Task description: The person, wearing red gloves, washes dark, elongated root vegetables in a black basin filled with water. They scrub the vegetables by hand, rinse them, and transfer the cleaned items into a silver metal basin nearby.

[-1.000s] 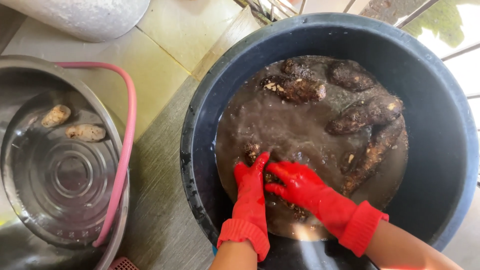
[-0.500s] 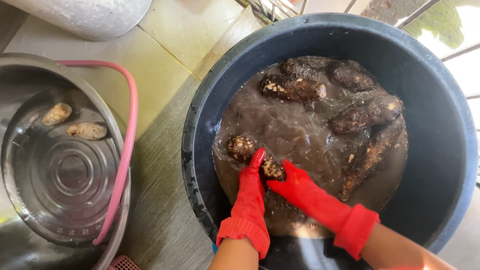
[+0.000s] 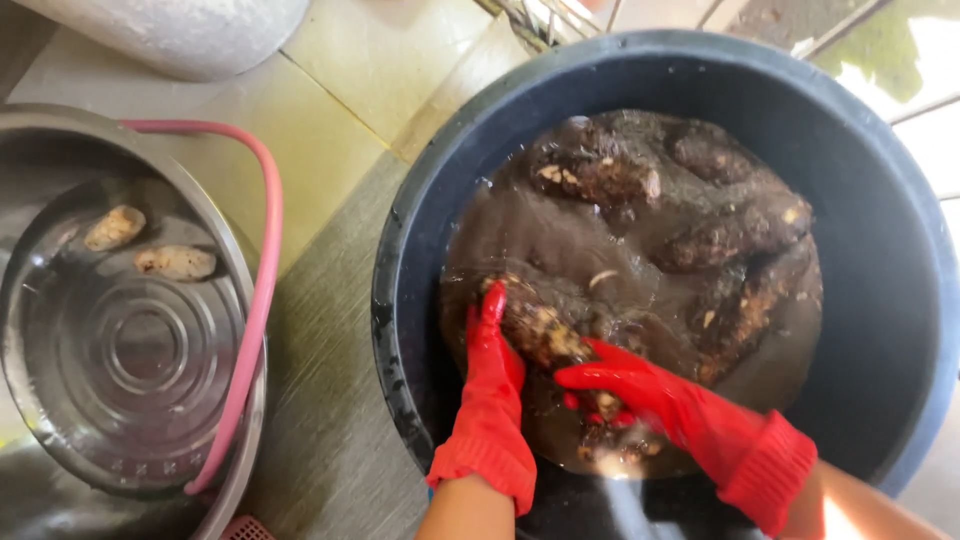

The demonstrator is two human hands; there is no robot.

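Dark round tub [image 3: 420,230] holds muddy brown water with several soil-caked roots [image 3: 735,235] lying half-submerged toward its far side. Both hands in red rubber gloves, left hand [image 3: 492,350] and right hand [image 3: 625,385], are closed around one muddy root [image 3: 535,325] at the tub's near-left, partly above the water. On the tiled worktop [image 3: 350,100] to the left, a steel basin [image 3: 130,350] of clear water holds two pale cleaned pieces [image 3: 175,262]; a pink hose [image 3: 262,260] curves over its rim.

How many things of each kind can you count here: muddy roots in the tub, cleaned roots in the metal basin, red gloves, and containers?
Muddy roots in the dark tub, including the one the hands hold: about 5, some hidden by murky water
Cleaned roots in the metal basin: 2
Red gloves: 2
Containers: 2
Total: about 11
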